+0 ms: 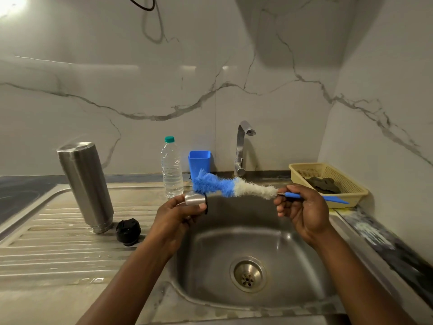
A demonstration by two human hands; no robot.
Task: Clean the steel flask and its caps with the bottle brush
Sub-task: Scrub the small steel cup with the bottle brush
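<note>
- Both forearms reach out over the sink [234, 233], with its drain [248, 274] at six o'clock below my hands.
- On my left hand [178, 214] the fingers are curled round the steel cap [194, 199]. It lies on its side, and its dark-rimmed mouth faces three o'clock.
- On my right hand [302, 207] the fingers pinch the blue handle of the bottle brush [234, 187] close to where the bristles start. The brush lies almost level and points to nine o'clock.
- Its blue tip sits at twelve o'clock over the cap, outside the mouth. I cannot tell whether the bristles touch the steel.
- I judge that I am on the caps step, lining up brush and cap before scrubbing.
- For the next move, I would drop the tip a little and turn the cap's mouth toward it, so the bristles go inside. I would keep a firm hold on the cap, since it may be slick.
- The flask [85, 184] stands mouth-down on the ribbed draining part of the worktop [58, 242], at ten o'clock from my left hand.
- Beside the flask, at its four o'clock, the black cap [128, 231] lies waiting, near its base.
- Behind my hands at twelve o'clock stand a water bottle [171, 170], a blue cup [199, 160] and the tap [241, 146]. I see no water running.
- A basket [351, 191] holding a dark cloth [324, 184] sits at two o'clock, just behind the end of the brush handle.
- Nothing lies between brush and cap. The handle could knock the basket if I draw it back.
</note>
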